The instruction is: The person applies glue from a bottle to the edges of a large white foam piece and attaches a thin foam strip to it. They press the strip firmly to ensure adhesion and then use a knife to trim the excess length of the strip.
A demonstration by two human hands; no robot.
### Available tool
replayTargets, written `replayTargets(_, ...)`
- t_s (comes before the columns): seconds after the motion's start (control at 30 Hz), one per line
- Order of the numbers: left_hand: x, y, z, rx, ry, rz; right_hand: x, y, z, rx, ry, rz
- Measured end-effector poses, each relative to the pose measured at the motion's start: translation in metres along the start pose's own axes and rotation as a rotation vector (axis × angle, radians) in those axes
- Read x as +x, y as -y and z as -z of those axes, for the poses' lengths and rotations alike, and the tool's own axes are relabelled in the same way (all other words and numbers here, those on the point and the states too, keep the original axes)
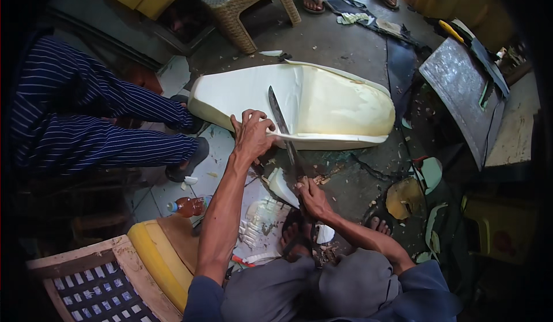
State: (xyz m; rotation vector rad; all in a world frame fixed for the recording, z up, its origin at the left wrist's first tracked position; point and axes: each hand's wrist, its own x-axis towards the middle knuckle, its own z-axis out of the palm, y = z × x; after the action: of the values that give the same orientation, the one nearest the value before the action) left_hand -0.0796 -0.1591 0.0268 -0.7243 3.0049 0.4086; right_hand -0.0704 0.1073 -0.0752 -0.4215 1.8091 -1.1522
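Right hand (314, 199) in fist around long knife (280, 117)

One knife (278, 110), one foam seat (345, 103), one bottle (190, 207)

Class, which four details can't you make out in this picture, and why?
- Grip end of the long dark metal blade: head view, covered by the right hand.
- Left hand's palm: head view, behind its own back.
- Underside of the cream, seat-shaped block: head view, hidden by its upper side.
- Upper body of the person in navy white-striped trousers: head view, cut off at left.
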Motion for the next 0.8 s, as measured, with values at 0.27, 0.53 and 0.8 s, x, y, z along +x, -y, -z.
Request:
replayTargets(0.27,0.005,0.001,-0.008,0.0,-0.083,-0.03,0.021,0.021,-0.013,0.033,0.01,0.081)
replayTargets(0.53,-0.021,-0.056,0.046,-0.692,0.172,0.05,0.073,0.059,-0.008,0.232,0.149,0.048)
replayTargets(0.8,-0.055,-0.067,-0.003,-0.599,0.012,0.041,-0.086,-0.079,0.09,0.165,-0.294,-0.093)
